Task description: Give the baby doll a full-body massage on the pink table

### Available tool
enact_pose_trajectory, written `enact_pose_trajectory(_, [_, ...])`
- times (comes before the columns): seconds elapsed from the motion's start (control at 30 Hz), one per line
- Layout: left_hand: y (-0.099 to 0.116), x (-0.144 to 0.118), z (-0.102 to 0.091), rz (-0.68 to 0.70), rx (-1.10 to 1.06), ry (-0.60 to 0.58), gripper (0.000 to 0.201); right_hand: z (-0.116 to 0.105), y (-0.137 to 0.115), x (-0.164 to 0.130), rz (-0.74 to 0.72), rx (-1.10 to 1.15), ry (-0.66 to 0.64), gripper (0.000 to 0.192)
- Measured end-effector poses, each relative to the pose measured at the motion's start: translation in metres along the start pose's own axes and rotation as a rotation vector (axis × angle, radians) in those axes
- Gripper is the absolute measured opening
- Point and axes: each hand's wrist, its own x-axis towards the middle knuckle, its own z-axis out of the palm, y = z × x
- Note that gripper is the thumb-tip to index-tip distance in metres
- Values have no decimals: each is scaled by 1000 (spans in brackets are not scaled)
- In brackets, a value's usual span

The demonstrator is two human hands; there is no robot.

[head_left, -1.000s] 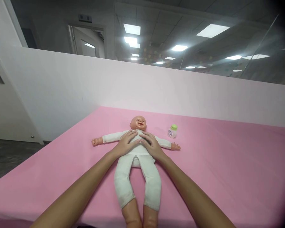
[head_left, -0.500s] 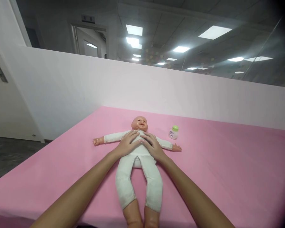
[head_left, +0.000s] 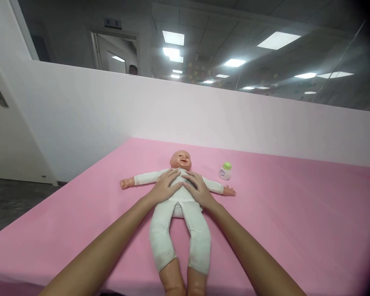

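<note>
**Both palms flat on the doll's chest**

I see the left hand [head_left: 165, 187] and right hand [head_left: 199, 190] lying side by side on the baby doll [head_left: 179, 207] — fingers spread loosely, pressing flat, gripping nothing. The doll lies face-up mid-sheet on the pink bed [head_left: 296, 213], arms out. A small green-capped bottle [head_left: 225, 171] stands near its far arm — apart from both hands.

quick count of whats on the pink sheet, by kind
doll: 1, on its back
small bottle with green cap: 1, upright
hands on the doll's chest: 2, left hand and right hand
total: 4
</note>
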Motion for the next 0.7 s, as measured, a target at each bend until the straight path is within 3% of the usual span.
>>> enact_pose_trajectory(0.7, [1, 0, 0, -5, -12, -8, 62, 0, -1, 0, 9, 2, 7, 37])
